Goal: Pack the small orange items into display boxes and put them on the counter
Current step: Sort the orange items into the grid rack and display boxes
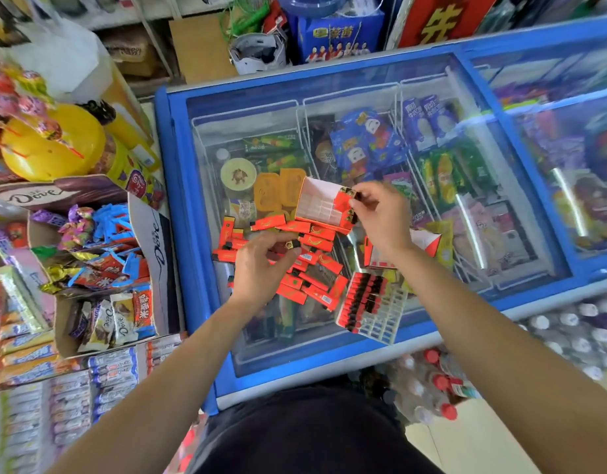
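A: Where are the orange items?

B: A loose pile of orange items [305, 265] lies on the glass lid of the blue chest freezer [179, 138], which serves as the worktop here. Most sit between the two hands and just below them.

A: And the hands?

B: The left hand [261, 261] rests on the pile, fingers curled closed around one item with a black end. The right hand [380, 213] is raised over the far display box [324, 206], pinching an orange item at the box's right end.

A: How full is that box?

B: Mostly bare white compartments; a few items stand at its right side. It lies tilted at the top edge of the pile.

A: Any other boxes?

B: A second display box [372, 306], near the right forearm, holds a packed row of items on its left, with bare grid cells on its right. A Dove carton [155, 234] of sweets stands to the left of the freezer.
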Available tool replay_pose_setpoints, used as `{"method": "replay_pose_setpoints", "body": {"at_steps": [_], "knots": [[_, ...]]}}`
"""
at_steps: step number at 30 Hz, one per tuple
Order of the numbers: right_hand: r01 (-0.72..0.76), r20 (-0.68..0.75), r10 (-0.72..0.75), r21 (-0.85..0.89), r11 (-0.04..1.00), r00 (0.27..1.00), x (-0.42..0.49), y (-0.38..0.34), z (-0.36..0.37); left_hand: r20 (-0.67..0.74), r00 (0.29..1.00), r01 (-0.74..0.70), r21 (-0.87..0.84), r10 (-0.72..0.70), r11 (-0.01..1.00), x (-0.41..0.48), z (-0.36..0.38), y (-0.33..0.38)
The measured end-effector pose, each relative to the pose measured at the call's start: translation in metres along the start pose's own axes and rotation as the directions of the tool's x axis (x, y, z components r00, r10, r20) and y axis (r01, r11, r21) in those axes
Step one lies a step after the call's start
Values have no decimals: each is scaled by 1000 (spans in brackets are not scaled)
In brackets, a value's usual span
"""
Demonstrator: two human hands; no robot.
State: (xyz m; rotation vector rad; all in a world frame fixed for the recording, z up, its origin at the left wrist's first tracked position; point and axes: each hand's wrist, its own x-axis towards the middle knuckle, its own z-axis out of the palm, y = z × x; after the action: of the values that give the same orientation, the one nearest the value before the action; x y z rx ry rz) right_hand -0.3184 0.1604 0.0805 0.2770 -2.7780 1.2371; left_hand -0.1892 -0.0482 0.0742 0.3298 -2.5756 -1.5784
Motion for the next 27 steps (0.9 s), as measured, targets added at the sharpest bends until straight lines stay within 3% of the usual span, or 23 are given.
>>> {"method": "replay_pose_setpoints", "body": {"at_steps": [7, 17, 22, 27], "knots": [[143, 164, -119, -137, 980, 979, 26, 21, 21, 12, 1000, 15, -35, -15, 999, -4, 14, -6], [312, 149, -280, -273, 910, 948, 23, 45, 29, 21, 999, 47, -8, -47, 999, 22, 19, -9], [382, 299, -277, -388, 839, 913, 14, 48, 15, 62, 997, 37, 23, -38, 999, 52, 25, -8], [281, 315, -180, -311, 908, 932, 3, 54, 13, 125, 991, -68, 132, 52, 989, 85, 43, 1]]}}
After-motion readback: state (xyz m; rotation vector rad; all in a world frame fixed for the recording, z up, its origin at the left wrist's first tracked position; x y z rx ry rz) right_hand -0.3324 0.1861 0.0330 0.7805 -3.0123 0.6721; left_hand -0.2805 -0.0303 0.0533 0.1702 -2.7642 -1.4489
